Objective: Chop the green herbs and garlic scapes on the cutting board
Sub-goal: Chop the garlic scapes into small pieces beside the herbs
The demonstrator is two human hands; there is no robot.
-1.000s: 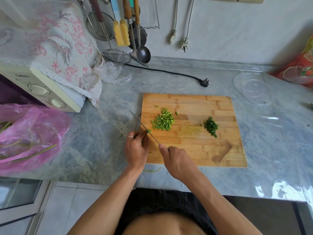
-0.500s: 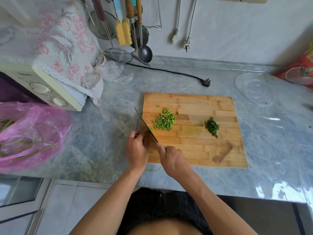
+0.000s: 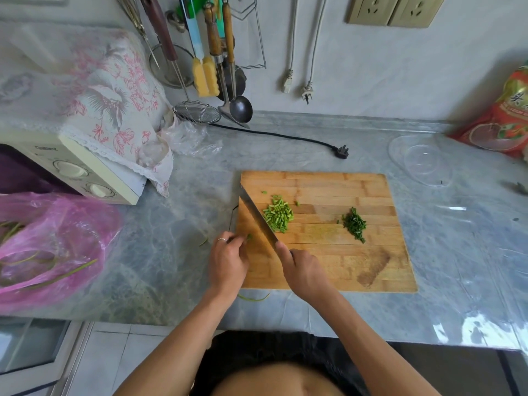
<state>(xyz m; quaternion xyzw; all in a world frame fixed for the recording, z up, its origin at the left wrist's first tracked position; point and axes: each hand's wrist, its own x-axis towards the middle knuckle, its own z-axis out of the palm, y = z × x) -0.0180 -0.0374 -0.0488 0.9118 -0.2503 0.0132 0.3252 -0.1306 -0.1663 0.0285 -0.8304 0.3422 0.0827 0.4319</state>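
Note:
A wooden cutting board (image 3: pixel 337 261) lies on the grey marble counter. On it sit a pile of light-green chopped scape pieces (image 3: pixel 278 214) and a smaller heap of dark-green chopped herbs (image 3: pixel 355 224). My right hand (image 3: pixel 303 271) grips the handle of a knife (image 3: pixel 257 217), its blade lying diagonally toward the board's far left corner, just left of the scape pile. My left hand (image 3: pixel 227 260), with a ring, pinches a short green scape stub (image 3: pixel 249 237) at the board's left edge, beside the blade.
A pink plastic bag (image 3: pixel 48 250) with green stalks lies at the left, next to a cloth-covered microwave (image 3: pixel 71 155). A clear lid (image 3: pixel 420 161) and a red bag (image 3: pixel 503 121) sit at the far right. A black plug (image 3: pixel 341 152) lies behind the board. Utensils hang on the wall.
The knife has swung up and away from the left hand, its blade now lying flatter beside the scape pile. The left hand stays at the board's left edge with the stub.

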